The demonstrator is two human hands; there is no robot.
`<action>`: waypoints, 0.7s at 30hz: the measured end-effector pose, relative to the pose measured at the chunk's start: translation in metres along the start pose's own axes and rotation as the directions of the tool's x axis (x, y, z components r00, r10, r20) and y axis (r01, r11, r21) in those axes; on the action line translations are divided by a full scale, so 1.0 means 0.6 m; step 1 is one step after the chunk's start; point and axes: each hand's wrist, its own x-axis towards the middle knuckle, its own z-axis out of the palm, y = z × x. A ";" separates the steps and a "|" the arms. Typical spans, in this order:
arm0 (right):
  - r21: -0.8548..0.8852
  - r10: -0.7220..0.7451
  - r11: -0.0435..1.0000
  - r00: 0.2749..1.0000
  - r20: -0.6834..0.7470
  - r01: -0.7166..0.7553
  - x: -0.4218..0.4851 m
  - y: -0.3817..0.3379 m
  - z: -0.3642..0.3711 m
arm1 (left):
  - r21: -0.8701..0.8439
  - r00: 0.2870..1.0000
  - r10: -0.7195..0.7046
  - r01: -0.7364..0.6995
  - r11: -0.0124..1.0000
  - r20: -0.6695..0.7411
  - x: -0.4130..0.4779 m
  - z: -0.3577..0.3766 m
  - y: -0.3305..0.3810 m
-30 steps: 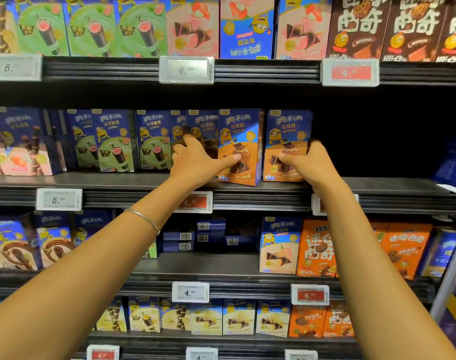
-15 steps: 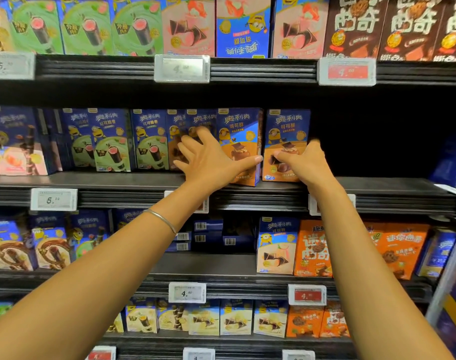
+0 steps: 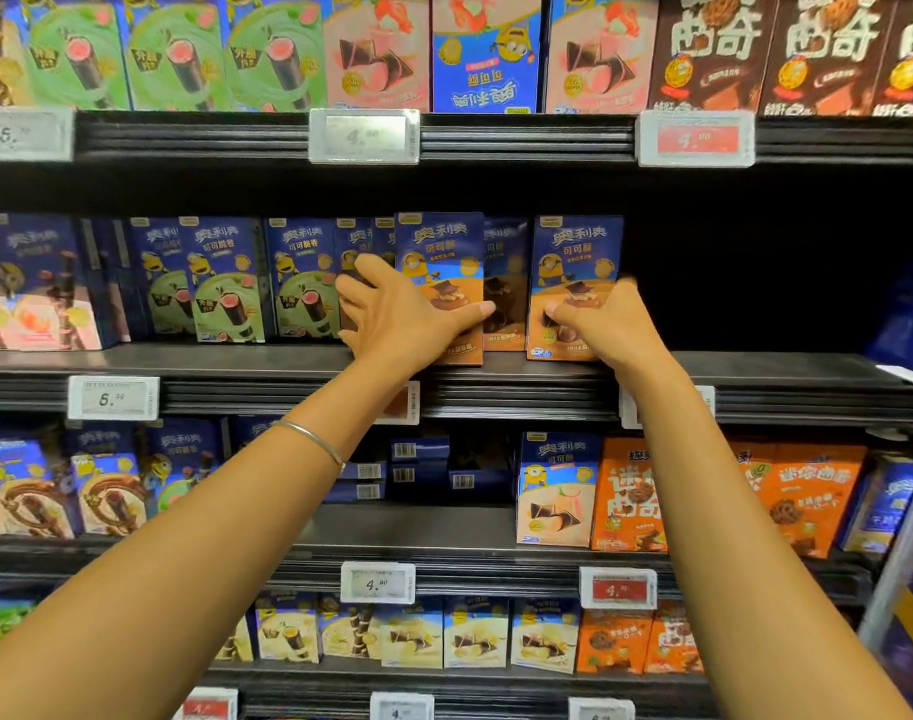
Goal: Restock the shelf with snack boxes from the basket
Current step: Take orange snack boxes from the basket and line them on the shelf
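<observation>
Fingers [image 3: 372, 266] spread, left hand [image 3: 407, 324] pressing snack box [image 3: 439, 241], right hand [image 3: 611, 327] seemingly gripping neighbouring box [image 3: 574, 252]

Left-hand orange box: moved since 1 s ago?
Yes. The orange box slid left: its left edge now sits under the white price tag above.

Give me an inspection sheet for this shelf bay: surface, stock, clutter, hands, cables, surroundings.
Surface: black shelf, bare and dark to the right of the boxes.
Job's things: two blue-orange boxes upright at the shelf front, left box and right box; basket not in view.
Clutter: nothing seen.
Hands: left hand open, spread across the left box front; right hand has its thumb on the right box front, fingers blurred at its edge, grip unclear.
Cables: nothing seen.
Surroundings: price tags on the rails; other boxes above and below.
</observation>
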 end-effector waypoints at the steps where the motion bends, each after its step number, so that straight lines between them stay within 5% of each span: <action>1: -0.003 -0.004 1.000 1.000 0.000 0.004 0.000 0.000 0.000 | -0.057 1.000 -0.014 0.016 0.998 0.026 0.003 0.000 -0.003; 8: -0.026 -0.027 0.999 1.000 0.008 0.027 -0.002 -0.002 -0.008 | -0.380 0.973 -0.024 0.112 0.918 0.230 0.021 -0.008 -0.022; 21: -0.063 -0.050 0.997 0.999 0.017 0.051 0.000 0.005 -0.016 | -0.226 0.993 0.021 0.006 0.974 0.113 0.027 -0.004 -0.028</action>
